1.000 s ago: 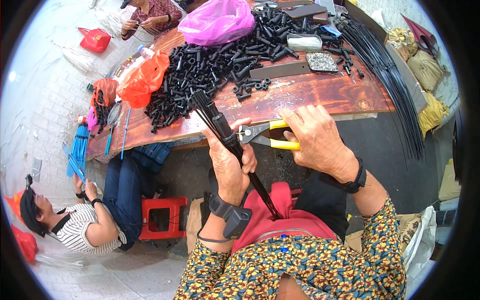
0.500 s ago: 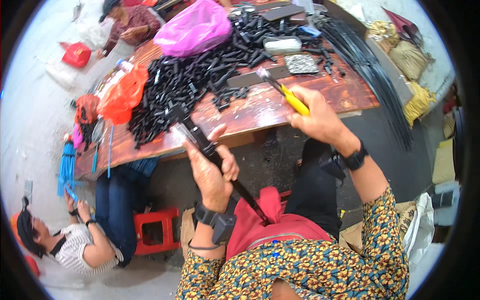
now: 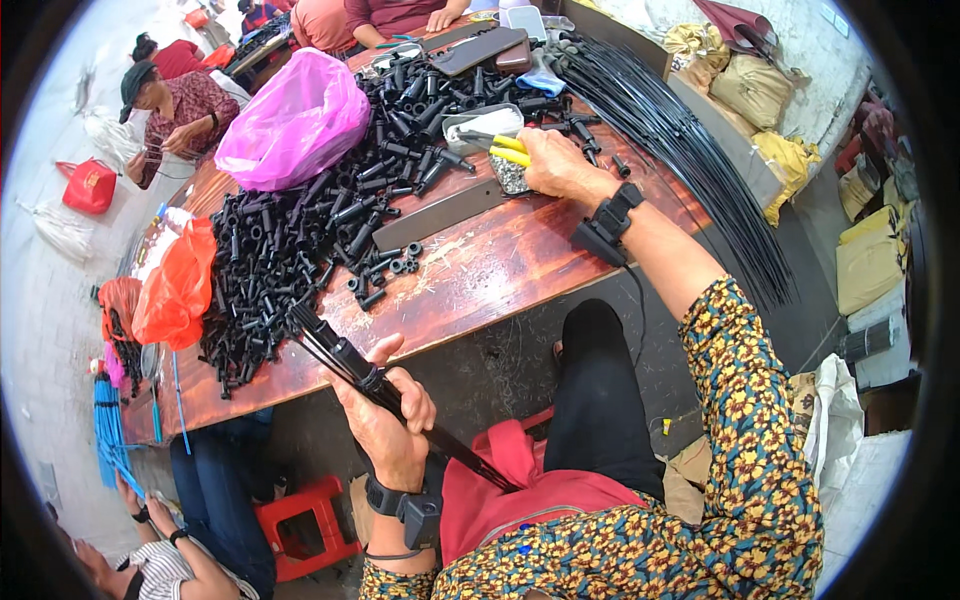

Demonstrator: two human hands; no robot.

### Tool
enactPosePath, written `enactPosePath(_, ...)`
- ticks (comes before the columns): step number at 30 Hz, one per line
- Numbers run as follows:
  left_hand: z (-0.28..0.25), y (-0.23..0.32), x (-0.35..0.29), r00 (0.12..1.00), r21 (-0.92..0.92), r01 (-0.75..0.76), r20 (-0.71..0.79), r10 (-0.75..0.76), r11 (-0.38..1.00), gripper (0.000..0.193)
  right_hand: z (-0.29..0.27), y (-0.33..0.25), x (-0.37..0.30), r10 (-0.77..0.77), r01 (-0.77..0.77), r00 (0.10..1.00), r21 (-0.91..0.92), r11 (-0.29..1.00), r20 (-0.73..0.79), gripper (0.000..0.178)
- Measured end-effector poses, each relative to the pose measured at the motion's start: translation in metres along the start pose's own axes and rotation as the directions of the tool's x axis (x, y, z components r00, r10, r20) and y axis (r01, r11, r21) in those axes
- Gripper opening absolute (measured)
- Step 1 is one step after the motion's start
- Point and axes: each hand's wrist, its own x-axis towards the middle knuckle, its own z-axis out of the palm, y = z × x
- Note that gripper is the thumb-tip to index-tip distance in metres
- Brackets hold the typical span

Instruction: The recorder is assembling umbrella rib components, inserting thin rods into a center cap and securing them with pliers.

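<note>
My left hand (image 3: pixel 388 430) is closed round a bundle of thin black rods (image 3: pixel 352 362), which runs through a black sleeve and slants from the table edge down to the red cloth on my lap. My right hand (image 3: pixel 562 168) grips yellow-handled pliers (image 3: pixel 510 150) out over the table. Their two handles stand a little apart, and the dark jaws point left above a white plastic tub (image 3: pixel 447 130). Just below the right hand lies a grey speckled block (image 3: pixel 512 180), partly covered. Whether the jaws hold anything is too small to tell.
A heap of short black tubes (image 3: pixel 290 235) covers much of the wooden table (image 3: pixel 490 265). On it also lie a pink bag (image 3: pixel 295 120), a red bag (image 3: pixel 178 285), a dark flat bar (image 3: pixel 440 215) and long black rods (image 3: pixel 680 140). Other people sit around; a red stool (image 3: pixel 305 530) stands left.
My right hand with the pliers has moved forward and left, to the tub and speckled block. My left hand has dropped slightly with the rods. The view has shifted, showing more of the far side.
</note>
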Motion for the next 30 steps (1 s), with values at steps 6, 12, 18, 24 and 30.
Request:
enactPosePath(6, 0.001, -0.005, 0.006, 1.000, 0.021, 0.025, -0.014, -0.025, 0.999, 0.083, 0.008, 0.002, 0.009, -0.035, 0.035, 0.999, 0.001, 0.999, 0.021, 0.023)
enactPosePath(12, -0.001, -0.006, 0.009, 0.999, 0.033, 0.037, -0.019, -0.036, 0.999, 0.083, 0.012, -0.002, 0.006, -0.087, 0.088, 0.993, 0.013, 0.996, -0.079, 0.016)
enactPosePath(18, 0.001, -0.004, 0.005, 0.998, 0.009, 0.056, -0.030, -0.055, 0.998, 0.083, 0.011, -0.007, 0.003, -0.115, 0.114, 0.993, -0.015, 0.993, -0.023, 0.020)
enactPosePath(24, 0.000, -0.004, 0.004, 1.000, 0.004, 0.024, -0.016, -0.024, 1.000, 0.082, 0.008, -0.010, 0.004, -0.117, 0.120, 0.991, 0.040, 0.992, -0.065, 0.018)
enactPosePath(30, 0.002, -0.005, 0.005, 1.000, 0.012, 0.028, -0.015, -0.027, 1.000, 0.082, 0.013, -0.005, 0.008, -0.114, 0.115, 0.993, 0.032, 0.993, -0.029, 0.019)
